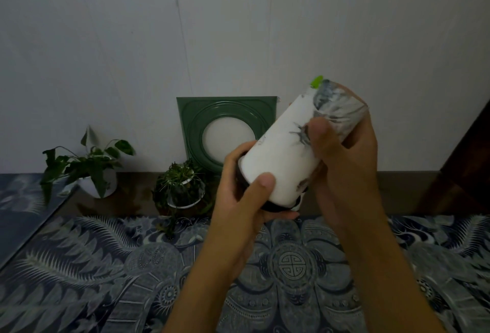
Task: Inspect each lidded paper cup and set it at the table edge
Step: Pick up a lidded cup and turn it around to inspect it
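White paper cup [281,157], one, gripped tilted by both hands: left [246,195], right [344,157].

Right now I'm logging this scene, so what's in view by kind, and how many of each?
Cup: 1, held in both hands
Potted plants: 2
Green frame: 1
Patterned cloth: 1
Total: 5

Bare hands [291,181] and forearms — no sleeves
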A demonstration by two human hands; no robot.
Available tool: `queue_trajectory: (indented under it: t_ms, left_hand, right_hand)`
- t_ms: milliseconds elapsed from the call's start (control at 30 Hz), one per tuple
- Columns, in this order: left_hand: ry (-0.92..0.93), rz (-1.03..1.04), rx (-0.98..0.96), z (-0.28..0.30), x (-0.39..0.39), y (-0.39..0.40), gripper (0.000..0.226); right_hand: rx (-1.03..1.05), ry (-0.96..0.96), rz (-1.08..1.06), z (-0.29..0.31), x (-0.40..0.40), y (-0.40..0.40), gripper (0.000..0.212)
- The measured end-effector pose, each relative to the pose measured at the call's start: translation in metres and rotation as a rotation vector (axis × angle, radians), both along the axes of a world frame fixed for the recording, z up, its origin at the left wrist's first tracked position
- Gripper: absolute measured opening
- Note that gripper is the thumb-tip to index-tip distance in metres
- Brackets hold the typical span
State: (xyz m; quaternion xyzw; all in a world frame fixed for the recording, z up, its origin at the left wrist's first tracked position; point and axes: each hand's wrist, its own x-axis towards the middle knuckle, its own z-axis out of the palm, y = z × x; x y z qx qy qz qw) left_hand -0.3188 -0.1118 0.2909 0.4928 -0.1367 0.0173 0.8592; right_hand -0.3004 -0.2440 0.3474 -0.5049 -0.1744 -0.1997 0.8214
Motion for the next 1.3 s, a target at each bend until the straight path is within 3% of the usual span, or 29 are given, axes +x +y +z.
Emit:
queue_trajectory:
  t_ms: [67,167,267,367,467,533,667,833,1033,1133,1300]
  left_hand:
    - [0.093,-0.087,-0.065,0.002,-0.001,0.002,0.08]
    - [0.173,-0.223,-0.133,0.001,0.0,0.005,0.063]
    - [0.18,-0.253,-0.164,-0.002,0.003,0.008,0.057]
    - [0.17,-0.205,-0.167,-0.005,0.006,0.01,0.055]
    - [0.197,-0.156,-0.21,-0.008,0.009,0.013,0.055]
    - [0.215,-0.151,-0.235,-0.01,0.01,0.014,0.056]
    - [0.215,-0.134,-0.264,-0.01,0.009,0.014,0.057]
    - [0.174,-0.012,-0.198,-0.009,0.009,0.013,0.065]
    - [-0.058,0.171,0.02,-0.007,0.008,0.015,0.061]
    - [-0.12,0.188,0.05,-0.009,0.007,0.018,0.076]
    - [-0.118,0.183,0.084,-0.018,0.007,0.021,0.079]
  right_hand:
    - [0.005,-0.012,0.087,-0.002,-0.001,-0.001,0.072]
    - [-0.031,0.004,0.108,-0.007,0.0,-0.002,0.059]
    - [-0.136,-0.038,0.055,-0.015,-0.001,-0.001,0.068]
    - [-0.396,-0.169,-0.06,-0.026,-0.003,0.003,0.078]
    - [-0.712,-0.321,-0.213,-0.038,-0.006,0.008,0.072]
    - [-0.823,-0.386,-0.227,-0.043,-0.008,0.007,0.065]
    - [-0.959,-0.386,-0.189,-0.05,-0.008,0.003,0.074]
    - [-0.882,-0.36,-0.176,-0.055,-0.007,0.003,0.07]
    - [-0.786,-0.257,-0.149,-0.061,-0.006,0.001,0.066]
    - [-0.776,-0.248,-0.149,-0.064,-0.006,0.002,0.065]
    - [-0.742,-0.214,-0.157,-0.069,-0.006,0.001,0.065]
